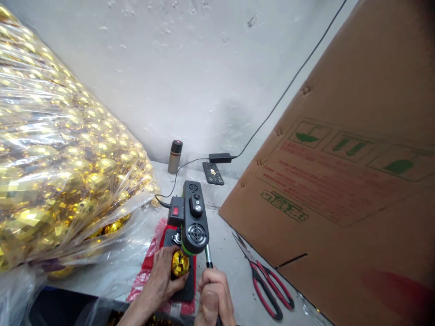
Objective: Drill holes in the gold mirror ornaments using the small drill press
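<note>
My left hand (165, 274) is wrapped round a shiny gold faceted ball (180, 264), a bauble with a mirrored surface. The ball sits under the front end of a black and green bench press machine (195, 217) with round vent grilles and a red switch. My right hand (215, 296) is closed on the machine's lever handle (208, 259), a metal rod with a dark grip. Beneath the ball lies the machine's black base (185, 287), on a red plastic sheet (144, 274). My fingers partly cover the ball.
A clear bag of gold balls (68, 167) fills the left. On the right stands a large cardboard box (340, 172), with red-handled scissors (268, 285) beside it. Behind the machine are a bottle (175, 157), a phone (213, 173) and a power adapter (220, 158) with its cord.
</note>
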`<action>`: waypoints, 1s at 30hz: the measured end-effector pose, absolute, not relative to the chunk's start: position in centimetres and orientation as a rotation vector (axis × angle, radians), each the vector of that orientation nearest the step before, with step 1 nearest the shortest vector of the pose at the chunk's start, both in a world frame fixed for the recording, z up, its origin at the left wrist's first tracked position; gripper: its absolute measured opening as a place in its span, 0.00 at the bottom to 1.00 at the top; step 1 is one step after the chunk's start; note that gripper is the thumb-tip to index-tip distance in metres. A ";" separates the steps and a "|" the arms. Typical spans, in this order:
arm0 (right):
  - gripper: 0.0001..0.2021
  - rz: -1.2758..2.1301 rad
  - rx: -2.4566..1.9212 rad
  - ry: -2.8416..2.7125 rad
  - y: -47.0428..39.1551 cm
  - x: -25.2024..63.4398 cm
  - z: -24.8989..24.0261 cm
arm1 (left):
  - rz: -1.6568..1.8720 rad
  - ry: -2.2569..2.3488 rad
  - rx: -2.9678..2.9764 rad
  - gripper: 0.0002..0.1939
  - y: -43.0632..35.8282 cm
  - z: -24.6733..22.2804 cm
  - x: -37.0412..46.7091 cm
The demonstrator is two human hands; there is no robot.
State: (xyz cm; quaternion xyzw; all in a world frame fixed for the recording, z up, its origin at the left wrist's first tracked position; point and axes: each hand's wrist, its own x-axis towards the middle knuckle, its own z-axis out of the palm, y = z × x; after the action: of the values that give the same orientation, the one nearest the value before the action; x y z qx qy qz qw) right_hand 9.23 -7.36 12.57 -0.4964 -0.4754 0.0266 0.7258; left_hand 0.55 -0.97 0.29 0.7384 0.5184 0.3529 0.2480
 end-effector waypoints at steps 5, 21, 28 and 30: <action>0.20 0.043 -1.121 -1.031 -7.3 8.9 12.9 | 0.962 1.407 1.993 0.18 -1.1 1.1 0.6; 0.17 -0.014 -1.121 -1.038 -7.2 9.1 12.0 | 0.901 1.415 1.946 0.18 -1.1 1.8 0.4; 0.19 -0.066 -1.115 -1.058 -6.9 9.1 12.2 | 0.885 1.397 1.926 0.17 -1.3 2.1 0.3; 0.19 -0.071 -1.119 -1.051 -7.0 9.1 11.9 | 0.879 1.399 1.923 0.18 -1.3 2.1 0.4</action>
State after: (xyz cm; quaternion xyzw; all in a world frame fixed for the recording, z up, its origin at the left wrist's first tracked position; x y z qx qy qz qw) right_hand 9.05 -6.97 11.92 -0.5059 -0.4755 -0.0321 0.7190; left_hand 0.36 -1.32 2.10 0.7240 0.5266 0.3310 0.2983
